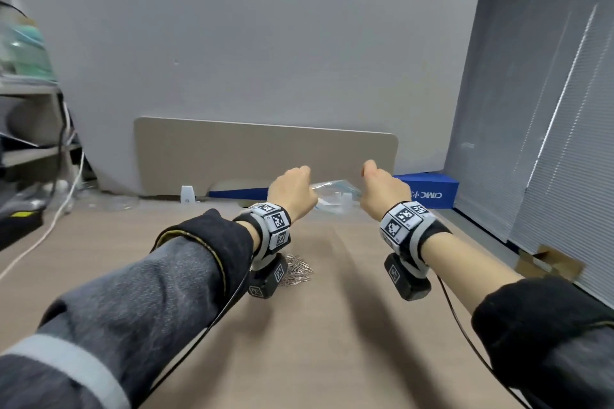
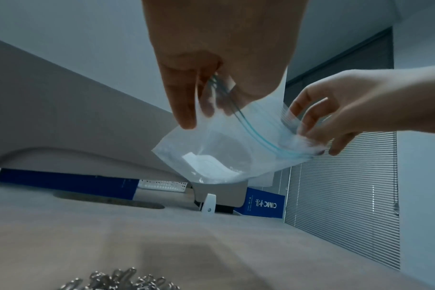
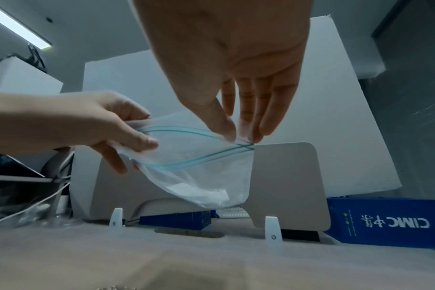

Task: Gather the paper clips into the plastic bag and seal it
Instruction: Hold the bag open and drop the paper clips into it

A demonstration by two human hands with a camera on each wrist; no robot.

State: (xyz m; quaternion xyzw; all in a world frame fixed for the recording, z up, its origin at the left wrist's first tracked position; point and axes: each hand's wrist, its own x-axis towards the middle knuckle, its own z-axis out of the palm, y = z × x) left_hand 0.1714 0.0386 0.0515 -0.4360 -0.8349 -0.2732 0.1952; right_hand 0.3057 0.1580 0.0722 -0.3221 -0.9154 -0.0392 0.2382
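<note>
A clear plastic zip bag with a teal seal strip hangs in the air between both hands, above the desk. My left hand pinches its left top corner, and my right hand pinches the right top corner. In the left wrist view the bag hangs below my left hand, with the right hand at its far end. The right wrist view shows the bag with its two teal strips spread apart, the mouth parted. A heap of silver paper clips lies on the desk under my left wrist.
A beige divider panel stands along the desk's back edge. A blue box sits at the back right beside window blinds. Cables and shelving crowd the left. A cardboard piece lies at the right edge.
</note>
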